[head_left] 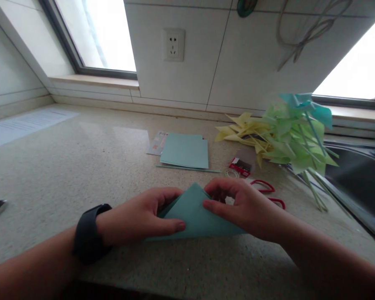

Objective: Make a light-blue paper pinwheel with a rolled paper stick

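Observation:
A light blue-green sheet of paper (195, 218), folded into a triangle with its peak pointing away from me, is between my hands at the counter's front. My left hand (150, 212) grips its left side, thumb on the near face and fingers behind. On the right slope, near the peak, my right hand (237, 204) pinches the paper between thumb and fingers. Its fingertips are partly hidden behind the edge. Just beyond my right hand lie red-handled scissors (276, 203), their blades mostly out of sight.
Blue-green paper squares (184, 151) and a thin stick (187, 168) lie ahead. Right of them are a roll of clear tape (232, 173) and a red-black packet (240, 166). Yellow, green and blue paper pinwheels (300, 137) lie beside the sink (356, 179). A printed sheet (25, 125) lies far left.

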Tool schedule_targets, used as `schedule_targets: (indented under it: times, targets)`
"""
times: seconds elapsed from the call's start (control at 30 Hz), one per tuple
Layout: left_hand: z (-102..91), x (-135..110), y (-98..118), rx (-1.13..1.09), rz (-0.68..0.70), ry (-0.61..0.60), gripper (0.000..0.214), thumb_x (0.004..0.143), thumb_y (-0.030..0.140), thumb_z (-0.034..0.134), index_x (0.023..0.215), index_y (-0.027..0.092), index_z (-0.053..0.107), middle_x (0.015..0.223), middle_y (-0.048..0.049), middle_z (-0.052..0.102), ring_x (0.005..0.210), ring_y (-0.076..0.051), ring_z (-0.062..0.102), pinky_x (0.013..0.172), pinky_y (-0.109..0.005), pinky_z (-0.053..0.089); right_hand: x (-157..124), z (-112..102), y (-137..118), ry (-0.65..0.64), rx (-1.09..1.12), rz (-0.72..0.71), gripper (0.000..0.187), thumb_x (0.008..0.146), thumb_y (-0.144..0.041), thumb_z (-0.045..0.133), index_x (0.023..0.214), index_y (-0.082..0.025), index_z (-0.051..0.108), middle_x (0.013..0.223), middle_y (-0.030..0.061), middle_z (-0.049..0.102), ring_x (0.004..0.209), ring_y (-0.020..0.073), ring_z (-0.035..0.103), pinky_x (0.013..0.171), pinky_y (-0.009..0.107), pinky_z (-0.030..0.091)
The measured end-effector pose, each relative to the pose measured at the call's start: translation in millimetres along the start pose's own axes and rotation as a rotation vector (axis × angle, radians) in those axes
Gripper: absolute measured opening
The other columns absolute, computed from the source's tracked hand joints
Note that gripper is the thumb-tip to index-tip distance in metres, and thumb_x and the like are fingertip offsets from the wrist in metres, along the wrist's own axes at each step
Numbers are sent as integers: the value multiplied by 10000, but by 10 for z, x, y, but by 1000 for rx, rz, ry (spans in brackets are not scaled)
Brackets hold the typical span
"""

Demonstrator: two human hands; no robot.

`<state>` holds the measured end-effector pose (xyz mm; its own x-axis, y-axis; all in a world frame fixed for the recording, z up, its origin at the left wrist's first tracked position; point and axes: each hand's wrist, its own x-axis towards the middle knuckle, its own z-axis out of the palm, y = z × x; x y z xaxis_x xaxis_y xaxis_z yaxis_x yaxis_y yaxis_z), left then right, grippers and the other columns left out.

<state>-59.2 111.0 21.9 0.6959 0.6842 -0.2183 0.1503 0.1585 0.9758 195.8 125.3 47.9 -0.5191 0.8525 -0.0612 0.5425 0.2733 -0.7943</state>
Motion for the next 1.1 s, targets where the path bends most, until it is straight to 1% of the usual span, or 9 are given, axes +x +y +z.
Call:
schedule_targets:
  times: [0.23,0.33,0.47,0.57,0.67,0.77,0.93,1.0,1.1]
  targets:
    - [32,12,0,99,-22,12,374,943,396,685,1277,227,676,1029,-23,690,903,-193,610,788,-302,478,2,52,5,-6,73,11,165,887,-335,646,875,-177,694,729,-1,609,646,135,533,555,250,428]
    - [43,-1,-1,138,-14,0,363,948,417,671,1261,234,692,1029,-26,682,889,-192,591,773,-291,468,3,67,-2,-6,94,9,170,890,-329,643,837,-174,684,684,-15,578,601,118,501,512,226,395]
    - [50,-18,0,166,-9,-4,317,968,395,639,1239,242,699,1028,-22,673,884,-188,580,769,-275,470,0,86,14,-31,147,13,171,891,-327,654,813,-175,668,658,-29,544,579,107,475,484,210,370]
    - [56,-27,-3,169,-40,40,278,999,425,580,1126,223,723,957,-8,656,821,-163,563,713,-247,453,-7,100,35,-48,165,20,186,892,-341,653,807,-176,655,652,-33,528,572,105,467,474,206,359]
    - [64,-27,-8,176,-53,54,315,1006,467,554,1036,204,724,892,-2,636,776,-154,536,672,-239,433,-12,109,38,-49,188,22,194,891,-363,653,827,-180,660,667,-25,548,583,111,488,475,209,374]
    - [71,-19,-8,213,-46,48,336,1008,485,544,1037,204,725,915,-10,649,812,-167,547,709,-254,448,-8,120,25,-4,187,4,175,891,-356,639,854,-191,684,703,-6,605,613,126,539,503,219,427]
    - [78,-22,-17,272,-69,53,349,997,505,556,978,198,722,892,-6,664,777,-162,558,670,-253,448,-6,172,35,100,205,-40,98,869,-284,639,817,-210,678,688,-4,644,599,128,580,509,223,471]
    - [86,-29,-30,279,-72,90,299,986,478,592,1017,218,734,927,-5,690,798,-165,585,689,-256,470,-11,198,58,123,242,-56,52,860,-258,647,833,-222,673,702,-3,665,608,133,607,522,229,498]
    - [107,-33,-54,209,-58,214,278,956,451,650,1141,260,734,960,-10,729,808,-169,624,680,-249,502,-20,225,95,179,247,-96,24,849,-236,668,872,-241,669,734,2,692,630,142,638,542,236,532]
